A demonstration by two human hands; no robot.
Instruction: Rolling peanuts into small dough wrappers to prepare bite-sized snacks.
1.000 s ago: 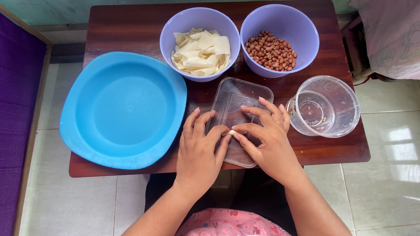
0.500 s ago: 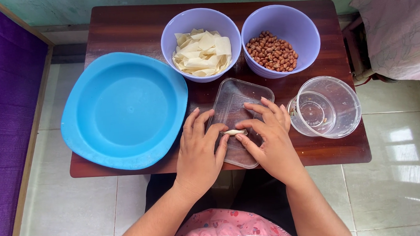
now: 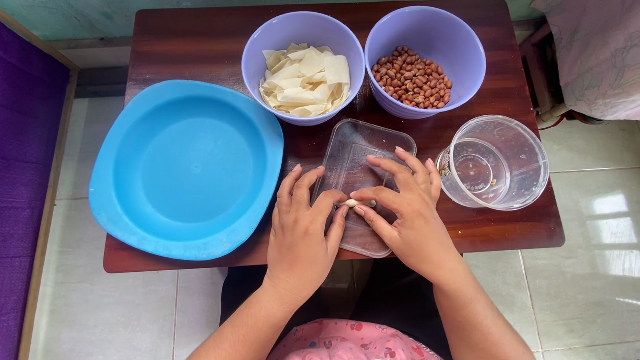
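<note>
My left hand and my right hand meet over a clear rectangular plastic lid on the dark wooden table. Together their fingertips pinch a small pale rolled piece of dough held crosswise above the lid. Beyond the hands stand two lilac bowls: the left bowl holds pale thin dough squares, the right bowl holds brown peanuts.
A large blue plastic plate covers the table's left half and overhangs its front edge. A clear round plastic container lies at the right. Purple cloth is at the left, a pale cloth-covered seat at the right, tiled floor around.
The fingertips of both hands have shifted slightly around the small dough piece, which now shows more clearly between them. Nothing else on the table has moved.
</note>
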